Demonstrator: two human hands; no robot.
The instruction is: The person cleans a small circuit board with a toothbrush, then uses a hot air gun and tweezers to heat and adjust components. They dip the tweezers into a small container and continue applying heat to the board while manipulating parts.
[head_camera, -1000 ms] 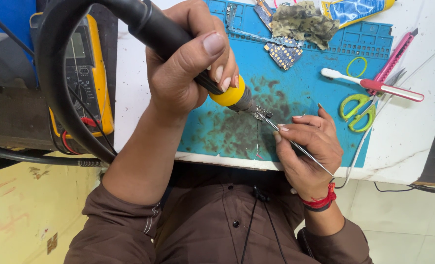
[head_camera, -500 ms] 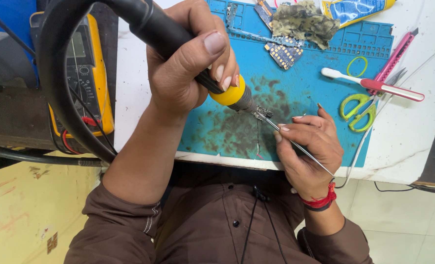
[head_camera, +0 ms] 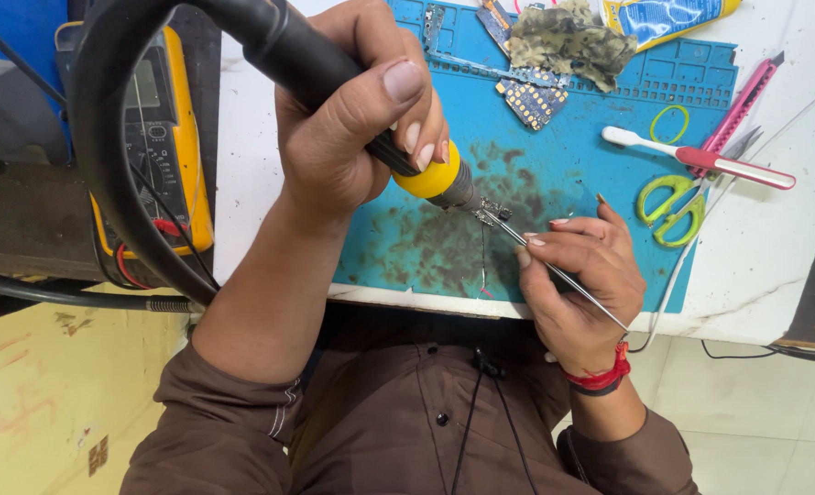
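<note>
Stained blue mat (head_camera: 554, 197), right hand (head_camera: 352, 128) fingers gripping soldering iron (head_camera: 334, 78), left hand (head_camera: 577, 275) pinching tweezers (head_camera: 554, 268), tiny workpiece (head_camera: 492, 211) indistinct

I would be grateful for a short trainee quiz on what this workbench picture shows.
1. True or false: the left hand grips the soldering iron with the yellow collar.
2. Which does the right hand hold? A: scissors. B: thin metal tweezers. C: toothbrush.
3. Fill the gap: the green-handled scissors lie at the right edge of the ___ work mat.

Key: 1 true. 2 B, the tweezers, whose tips meet the iron's tip over the mat. 3 blue.
</note>
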